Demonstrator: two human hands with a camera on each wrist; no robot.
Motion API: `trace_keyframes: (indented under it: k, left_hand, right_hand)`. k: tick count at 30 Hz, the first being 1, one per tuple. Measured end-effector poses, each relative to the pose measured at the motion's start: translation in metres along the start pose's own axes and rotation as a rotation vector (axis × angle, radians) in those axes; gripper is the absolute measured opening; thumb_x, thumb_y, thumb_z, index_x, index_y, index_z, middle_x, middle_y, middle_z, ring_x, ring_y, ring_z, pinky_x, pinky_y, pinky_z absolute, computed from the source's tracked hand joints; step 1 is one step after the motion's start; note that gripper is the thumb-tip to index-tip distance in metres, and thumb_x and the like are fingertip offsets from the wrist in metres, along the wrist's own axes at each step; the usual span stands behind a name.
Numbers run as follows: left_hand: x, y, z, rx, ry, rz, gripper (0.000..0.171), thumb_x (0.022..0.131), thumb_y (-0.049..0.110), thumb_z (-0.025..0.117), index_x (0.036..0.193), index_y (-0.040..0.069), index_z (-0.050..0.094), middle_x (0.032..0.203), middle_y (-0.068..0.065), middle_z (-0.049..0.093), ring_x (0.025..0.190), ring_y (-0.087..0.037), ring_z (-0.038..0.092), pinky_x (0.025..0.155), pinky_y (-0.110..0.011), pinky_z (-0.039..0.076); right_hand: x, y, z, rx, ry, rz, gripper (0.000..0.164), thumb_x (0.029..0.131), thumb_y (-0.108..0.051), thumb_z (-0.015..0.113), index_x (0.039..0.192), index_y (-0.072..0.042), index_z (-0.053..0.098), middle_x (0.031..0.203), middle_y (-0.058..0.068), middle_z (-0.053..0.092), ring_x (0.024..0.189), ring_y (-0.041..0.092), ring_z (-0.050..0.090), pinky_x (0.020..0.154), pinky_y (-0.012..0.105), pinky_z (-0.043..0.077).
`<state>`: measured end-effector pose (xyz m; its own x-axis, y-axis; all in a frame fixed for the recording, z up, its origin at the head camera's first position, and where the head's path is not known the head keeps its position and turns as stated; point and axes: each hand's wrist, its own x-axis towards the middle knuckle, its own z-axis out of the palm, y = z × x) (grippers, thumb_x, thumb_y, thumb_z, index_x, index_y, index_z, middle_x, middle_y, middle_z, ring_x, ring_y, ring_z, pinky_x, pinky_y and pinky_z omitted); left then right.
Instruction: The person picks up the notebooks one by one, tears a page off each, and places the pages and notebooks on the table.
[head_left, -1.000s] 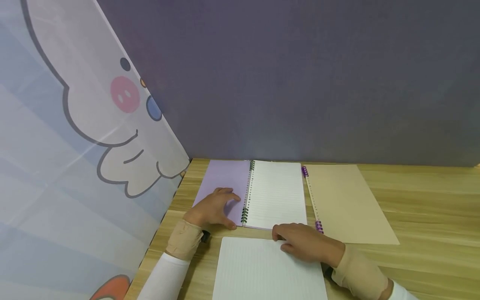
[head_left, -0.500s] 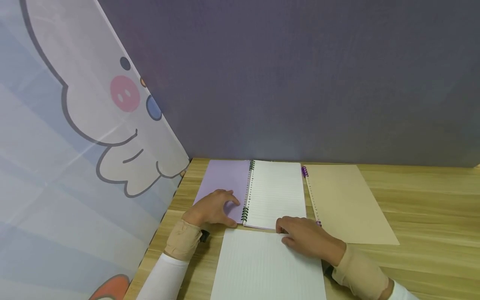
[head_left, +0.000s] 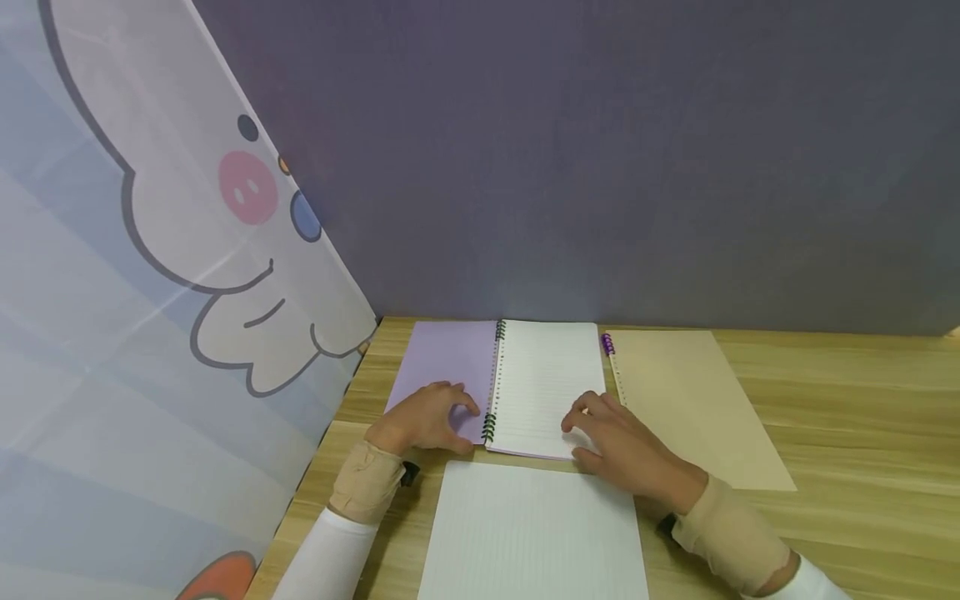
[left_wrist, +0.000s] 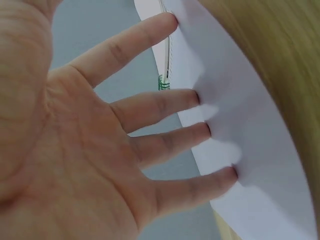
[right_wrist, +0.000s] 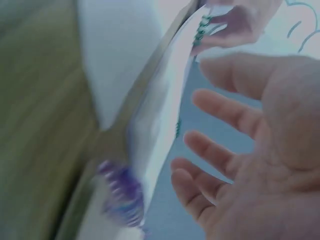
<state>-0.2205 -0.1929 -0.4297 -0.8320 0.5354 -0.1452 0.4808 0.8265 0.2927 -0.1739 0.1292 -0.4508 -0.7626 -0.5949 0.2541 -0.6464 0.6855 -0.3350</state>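
A spiral notebook (head_left: 551,375) with green rings lies open, its lined page to the right and its lilac cover (head_left: 450,354) to the left. My left hand (head_left: 423,418) rests its spread fingertips on that cover, which shows as a pale surface (left_wrist: 270,155) in the left wrist view. Over the lower right of the lined page is my right hand (head_left: 626,442), fingers loosely bent and holding nothing. A lined white sheet (head_left: 532,533) lies in front of the notebook. In the right wrist view, my right hand (right_wrist: 260,130) is near the page's edge, with purple rings (right_wrist: 122,195) below.
To the right lies a second notebook showing a beige page or cover (head_left: 697,400), its purple rings partly behind my right hand. A dark grey panel (head_left: 600,167) stands at the back of the wooden table (head_left: 862,417). A cartoon-printed sheet (head_left: 150,375) hangs at left.
The lined sheet has slid forward toward the notebook. My right hand has come off the sheet's far edge and moved forward over the notebook page. The left hand has stayed in place.
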Motion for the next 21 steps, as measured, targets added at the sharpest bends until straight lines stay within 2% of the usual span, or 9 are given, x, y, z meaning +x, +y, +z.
trace_keyframes:
  k: [4, 8, 14, 21]
  left_hand:
    - [-0.001, 0.004, 0.000, 0.004, -0.012, 0.017, 0.053, 0.062, 0.046, 0.073, 0.110, 0.026, 0.062, 0.134, -0.013, 0.045, 0.127, -0.026, 0.035, 0.099, -0.035, 0.026]
    - [-0.001, 0.012, -0.001, 0.024, -0.017, 0.015, 0.056, 0.060, 0.038, 0.073, 0.113, 0.025, 0.060, 0.129, -0.010, 0.049, 0.121, -0.026, 0.041, 0.096, -0.034, 0.030]
    - [0.003, 0.027, 0.004, 0.129, 0.008, 0.012, 0.060, 0.059, 0.024, 0.069, 0.118, 0.019, 0.058, 0.104, 0.002, 0.057, 0.094, -0.020, 0.051, 0.079, -0.033, 0.039]
    - [0.006, 0.041, 0.015, 0.292, 0.089, -0.008, 0.042, 0.071, 0.008, 0.062, 0.112, 0.010, 0.055, 0.083, -0.005, 0.058, 0.073, -0.021, 0.057, 0.059, -0.034, 0.043]
  right_hand:
    - [-0.002, 0.010, 0.003, -0.032, -0.069, 0.005, 0.037, 0.082, -0.032, 0.062, 0.117, -0.023, 0.056, 0.130, 0.002, 0.043, 0.114, 0.020, 0.037, 0.086, 0.041, 0.034]
    - [-0.003, 0.017, 0.002, -0.014, -0.101, 0.001, 0.037, 0.083, -0.030, 0.060, 0.119, -0.023, 0.057, 0.130, 0.001, 0.045, 0.117, 0.022, 0.038, 0.087, 0.044, 0.032]
    - [-0.005, 0.021, -0.002, 0.026, -0.114, 0.004, 0.037, 0.084, -0.029, 0.060, 0.121, -0.024, 0.057, 0.132, -0.001, 0.044, 0.119, 0.021, 0.038, 0.087, 0.047, 0.032]
    - [-0.006, 0.022, -0.002, 0.028, -0.096, -0.035, 0.038, 0.083, -0.027, 0.061, 0.120, -0.023, 0.057, 0.130, 0.000, 0.045, 0.118, 0.021, 0.040, 0.086, 0.046, 0.034]
